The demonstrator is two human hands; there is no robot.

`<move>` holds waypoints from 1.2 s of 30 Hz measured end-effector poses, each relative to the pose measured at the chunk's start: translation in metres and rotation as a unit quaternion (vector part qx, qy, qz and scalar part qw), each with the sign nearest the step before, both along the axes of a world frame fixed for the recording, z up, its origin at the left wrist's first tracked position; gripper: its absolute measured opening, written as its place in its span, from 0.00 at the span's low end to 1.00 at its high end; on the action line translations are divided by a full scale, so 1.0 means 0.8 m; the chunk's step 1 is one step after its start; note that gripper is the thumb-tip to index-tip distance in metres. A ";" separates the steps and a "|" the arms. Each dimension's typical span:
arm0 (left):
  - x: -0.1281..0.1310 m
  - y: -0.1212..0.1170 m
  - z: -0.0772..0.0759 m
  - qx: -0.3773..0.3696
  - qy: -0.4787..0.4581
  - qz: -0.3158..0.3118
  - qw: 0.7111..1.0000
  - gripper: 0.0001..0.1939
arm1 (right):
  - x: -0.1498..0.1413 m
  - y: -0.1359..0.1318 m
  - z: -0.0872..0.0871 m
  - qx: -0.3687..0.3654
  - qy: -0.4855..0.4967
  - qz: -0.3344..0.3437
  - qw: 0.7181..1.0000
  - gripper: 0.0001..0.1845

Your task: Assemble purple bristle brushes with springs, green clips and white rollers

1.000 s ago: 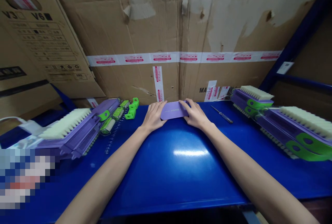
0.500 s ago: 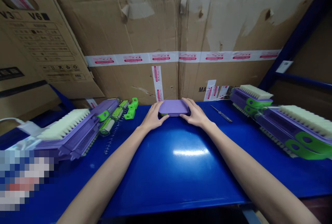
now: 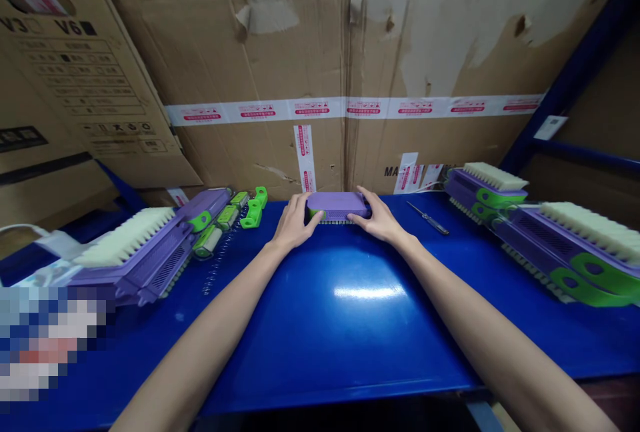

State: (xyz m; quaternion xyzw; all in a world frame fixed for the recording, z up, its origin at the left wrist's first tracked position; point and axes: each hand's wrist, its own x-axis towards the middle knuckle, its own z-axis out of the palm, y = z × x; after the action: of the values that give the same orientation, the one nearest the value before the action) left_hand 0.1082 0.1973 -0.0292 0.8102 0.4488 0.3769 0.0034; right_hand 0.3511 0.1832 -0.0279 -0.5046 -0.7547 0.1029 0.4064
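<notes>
Near the back of the blue table, a purple brush (image 3: 339,203) lies flat-side up between my two hands, with a row of pale bristles visible along its lower front edge. My left hand (image 3: 295,222) grips its left end, thumb on the front and fingers at the side. On the opposite end my right hand (image 3: 376,217) holds it the same way. A bit of green shows at the brush's left end, partly covered by my left thumb. Right of my right hand lies a thin screwdriver-like tool (image 3: 429,219).
Purple-and-green brushes (image 3: 560,239) stand along the right side. More purple brush parts (image 3: 150,252) lie on the left, beside green clips (image 3: 254,209), small green blocks (image 3: 227,217) and a long coil spring (image 3: 217,255). A cardboard wall (image 3: 260,39) closes off the back of the table (image 3: 330,339).
The brush has tilted between my hands, so its front side and bristles now show beneath the flat purple top. My hands stay at its two ends.
</notes>
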 end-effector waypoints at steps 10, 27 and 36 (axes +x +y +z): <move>-0.022 0.009 0.008 0.135 0.055 0.199 0.969 0.16 | 0.005 -0.004 0.004 0.120 -0.082 -0.049 0.988 0.29; -0.056 -0.003 0.065 -0.034 0.228 0.407 0.884 0.23 | -0.003 -0.011 0.012 0.240 -0.183 -0.076 0.951 0.22; -0.095 -0.035 0.119 -0.186 0.302 0.431 0.830 0.19 | -0.002 -0.008 0.010 0.244 -0.189 -0.086 0.947 0.22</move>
State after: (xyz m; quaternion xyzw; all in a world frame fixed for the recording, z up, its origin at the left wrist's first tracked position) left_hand 0.0325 0.1691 0.0661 0.5915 0.7931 -0.0138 -0.1444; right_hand 0.3492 0.1765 -0.0201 -0.4631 -0.7736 -0.2173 0.3741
